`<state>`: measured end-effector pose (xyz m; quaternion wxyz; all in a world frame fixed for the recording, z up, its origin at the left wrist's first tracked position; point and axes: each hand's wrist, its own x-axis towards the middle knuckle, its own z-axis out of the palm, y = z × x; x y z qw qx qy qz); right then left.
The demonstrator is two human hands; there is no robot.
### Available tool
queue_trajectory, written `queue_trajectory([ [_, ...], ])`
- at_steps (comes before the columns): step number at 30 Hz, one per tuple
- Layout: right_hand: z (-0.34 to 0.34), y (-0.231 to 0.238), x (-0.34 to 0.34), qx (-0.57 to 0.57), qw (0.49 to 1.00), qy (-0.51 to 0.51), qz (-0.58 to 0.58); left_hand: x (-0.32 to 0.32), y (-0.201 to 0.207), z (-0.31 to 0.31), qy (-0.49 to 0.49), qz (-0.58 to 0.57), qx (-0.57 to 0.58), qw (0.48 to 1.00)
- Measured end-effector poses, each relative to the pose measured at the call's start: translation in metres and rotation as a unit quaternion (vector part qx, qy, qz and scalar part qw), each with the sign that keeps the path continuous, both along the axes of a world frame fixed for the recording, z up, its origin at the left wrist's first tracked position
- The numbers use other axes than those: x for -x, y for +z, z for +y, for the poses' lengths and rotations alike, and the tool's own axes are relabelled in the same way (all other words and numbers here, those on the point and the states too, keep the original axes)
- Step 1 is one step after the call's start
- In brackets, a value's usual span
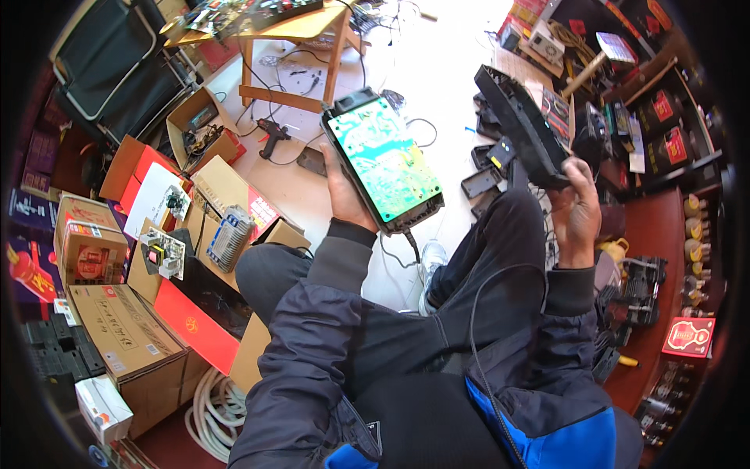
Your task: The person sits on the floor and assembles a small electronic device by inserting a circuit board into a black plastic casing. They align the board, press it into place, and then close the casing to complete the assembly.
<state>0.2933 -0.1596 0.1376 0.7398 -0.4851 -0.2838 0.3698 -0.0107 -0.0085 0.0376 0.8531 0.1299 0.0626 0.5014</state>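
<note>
My left hand [349, 194] is wrapped round the left edge of a black power-supply housing. A green circuit board [387, 160] lies exposed on its upper face, and a black cable [412, 247] leaves its lower end. My right hand [576, 213] grips the near end of a long black plastic cover [522, 125], held tilted above my right knee and apart from the circuit board. Below that cover, several small dark cases [480, 182] lie on the floor.
Open cardboard boxes [148, 344] crowd my left, with a finned metal unit [230, 237] and a small circuit board [164, 254] on them. A glue gun [273, 137] lies near a cluttered wooden table [332, 23]. A thin cable [478, 313] crosses my lap; shelving [664, 234] stands right.
</note>
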Motion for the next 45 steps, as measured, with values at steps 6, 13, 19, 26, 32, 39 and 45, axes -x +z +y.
queue_trajectory([
  [6,0.004,-0.050,0.013,-0.001,0.980,0.114,0.161,-0.011,0.023,-0.009,-0.122,-0.036,-0.001,0.992],
  [13,-0.002,-0.053,0.012,-0.083,0.933,0.177,0.304,-0.016,0.031,-0.017,-0.148,-0.036,0.018,0.988],
  [19,0.047,-0.044,0.034,-0.213,0.836,0.348,0.368,-0.017,0.026,-0.022,-0.145,-0.057,0.031,0.987],
  [26,0.040,-0.012,0.033,0.074,0.964,0.197,0.161,-0.022,0.009,-0.024,-0.007,0.044,0.018,0.999],
  [32,0.036,-0.007,0.083,0.204,0.932,0.172,-0.244,-0.041,-0.002,-0.032,-0.037,0.017,0.026,0.999],
  [39,0.051,-0.019,0.120,0.158,0.875,0.109,-0.445,-0.047,-0.001,-0.038,-0.060,0.027,0.029,0.997],
  [45,0.056,-0.023,0.133,0.170,0.855,0.102,-0.479,-0.046,0.003,-0.041,-0.043,0.056,0.024,0.997],
])
